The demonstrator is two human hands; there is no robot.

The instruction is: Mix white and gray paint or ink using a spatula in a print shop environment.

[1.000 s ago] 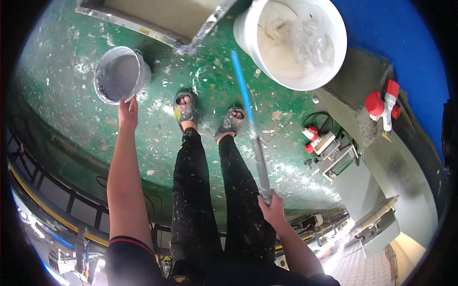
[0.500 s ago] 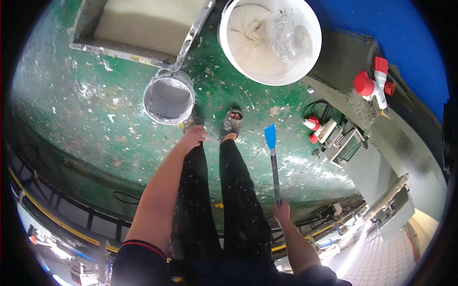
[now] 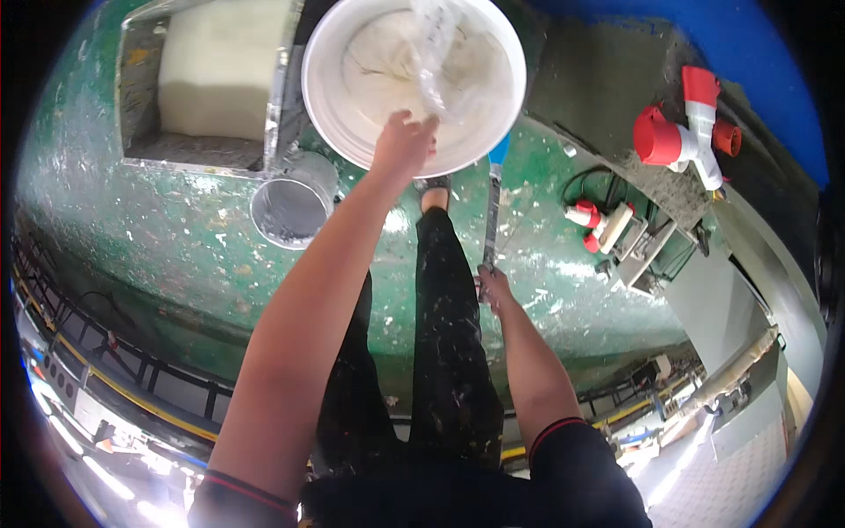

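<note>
My left hand (image 3: pixel 407 145) is over the near rim of a large white bucket (image 3: pixel 317 66). Its fingers are loosely curled and apart, the tips close to a crumpled clear plastic bag (image 3: pixel 431 53); whether they touch it I cannot tell. Beneath the bag lies a pale, creamy mass (image 3: pixel 378 57) in the bucket. Lower down on the right, my right hand (image 3: pixel 495 290) is closed around the dark handle of a long spatula (image 3: pixel 493 211). Its blue blade (image 3: pixel 500 151) points away from me, beside the bucket, partly hidden by the rim.
A metal trough (image 3: pixel 141 150) with a pale slab stands far left, a grey-smeared small bucket (image 3: pixel 321 176) just below it. Red-and-white power connectors (image 3: pixel 700 132) lie at the right, near a metal frame (image 3: pixel 647 251) with cables. The green floor (image 3: pixel 176 238) is paint-spattered.
My left hand has risen from beside my leg to the large bucket. The spatula has moved forward with my right hand, its blade now beside the bucket. The view has shifted closer to the bucket.
</note>
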